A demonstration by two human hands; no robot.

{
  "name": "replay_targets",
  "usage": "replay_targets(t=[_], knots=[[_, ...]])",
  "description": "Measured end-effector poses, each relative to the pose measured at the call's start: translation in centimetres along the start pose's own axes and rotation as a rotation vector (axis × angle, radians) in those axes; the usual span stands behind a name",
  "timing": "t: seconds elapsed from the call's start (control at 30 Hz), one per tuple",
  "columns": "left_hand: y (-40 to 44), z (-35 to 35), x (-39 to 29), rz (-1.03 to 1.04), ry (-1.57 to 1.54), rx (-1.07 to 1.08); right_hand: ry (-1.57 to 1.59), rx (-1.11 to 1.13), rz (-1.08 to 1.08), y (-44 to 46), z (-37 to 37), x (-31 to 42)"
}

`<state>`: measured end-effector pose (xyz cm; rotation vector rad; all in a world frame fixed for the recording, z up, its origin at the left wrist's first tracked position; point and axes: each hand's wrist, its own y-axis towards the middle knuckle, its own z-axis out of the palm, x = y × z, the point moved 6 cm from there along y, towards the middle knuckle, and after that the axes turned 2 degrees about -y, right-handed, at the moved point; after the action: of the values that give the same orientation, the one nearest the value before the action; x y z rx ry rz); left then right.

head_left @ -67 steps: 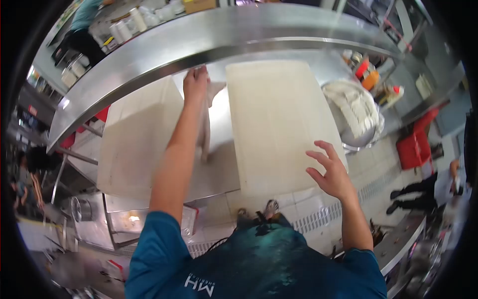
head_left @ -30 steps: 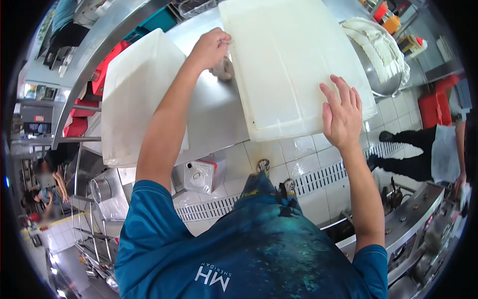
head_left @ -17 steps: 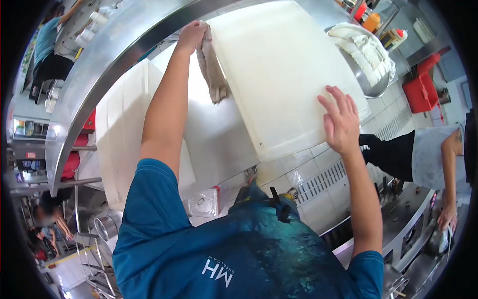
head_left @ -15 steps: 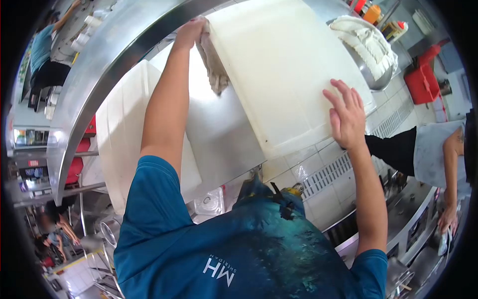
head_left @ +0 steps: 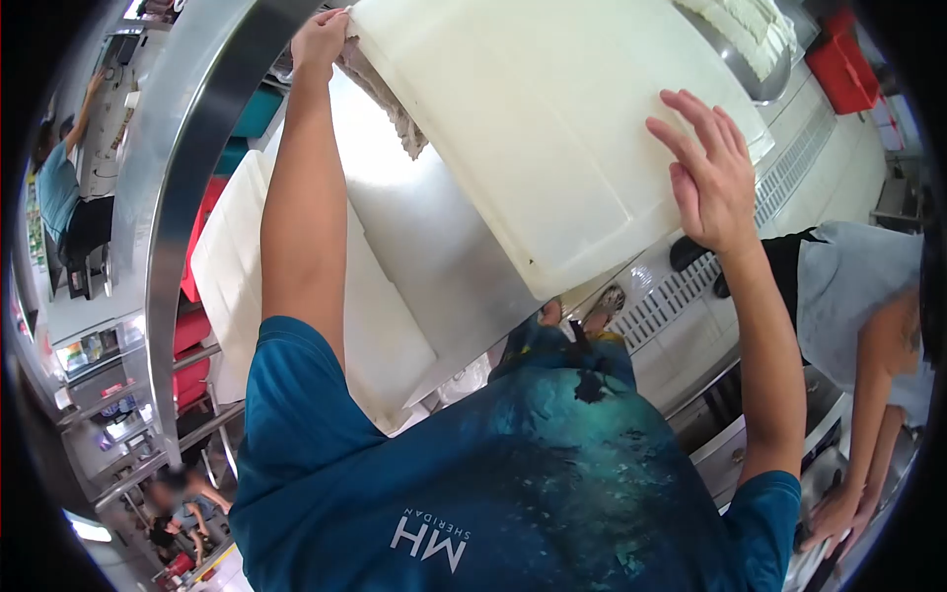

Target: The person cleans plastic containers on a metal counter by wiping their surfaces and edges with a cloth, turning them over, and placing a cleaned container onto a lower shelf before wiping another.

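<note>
Could snag limp grey-brown cloth (head_left: pixel 383 87) in curled left grip (head_left: pixel 322 41) by dragging against adjoining rectangular white plastic box (head_left: pixel 533 138), with splayed, empty right grip (head_left: pixel 717 185).

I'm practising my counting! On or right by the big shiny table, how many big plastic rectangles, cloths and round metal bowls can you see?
Large off-white rectangular plastic pieces: 2
Grey-beige fabric cloth: 1
White textured fabric cloth: 1
Round silver metal bowl, partly out of the picture: 1
Total: 5
</note>
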<state>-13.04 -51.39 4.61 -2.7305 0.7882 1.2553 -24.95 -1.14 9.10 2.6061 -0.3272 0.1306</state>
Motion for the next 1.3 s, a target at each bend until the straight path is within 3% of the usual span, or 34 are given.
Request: replay_targets(t=[0.13, 0.2, 0.53, 0.73, 0.8, 0.87, 1.0, 1.07, 1.13, 1.3], knots=[[-3.2, 0.2, -2.6, -0.037, -0.087, -0.036, 0.004, -0.016, 0.013, -0.2, 0.1, -0.2], [-4.3, -0.3, -3.6, -0.021, 0.097, -0.140, 0.016, -0.026, 0.017, -0.2, 0.3, -0.4], [-15.1, -0.6, -7.2, 0.248, 0.020, -0.025, -0.010, -0.026, -0.002, 0.2, 0.4, 0.3], [-22.9, -0.7, -9.3, 0.111, -0.137, 0.024, -0.007, 0.012, -0.027, -0.3, 0.9, 0.8], [-23.6, -0.6, -9.6, 0.117, -0.092, -0.021, -0.021, 0.008, -0.038, 0.3, 0.8, 0.6], [-24.7, -1.1, -9.6, -0.010, -0.130, -0.019, -0.003, 0.012, -0.067, 0.3, 1.0, 0.4], [-26.4, -0.2, -9.8, 0.058, -0.002, -0.085, 0.003, 0.106, -0.099, 0.2, 1.1, 0.1], [-26.0, -0.4, -9.7, 0.034, -0.001, -0.116, 0.017, 0.162, -0.181, 0.6, -0.6, 0.0], [-23.4, -0.7, -9.0, 0.051, 0.009, -0.170, 0.095, 0.359, -0.345, 1.2, -1.5, -0.2], [-18.3, -1.1, -8.7, 0.057, 0.129, -0.215, 0.005, 0.426, -0.520, 1.9, -1.0, -2.9]])
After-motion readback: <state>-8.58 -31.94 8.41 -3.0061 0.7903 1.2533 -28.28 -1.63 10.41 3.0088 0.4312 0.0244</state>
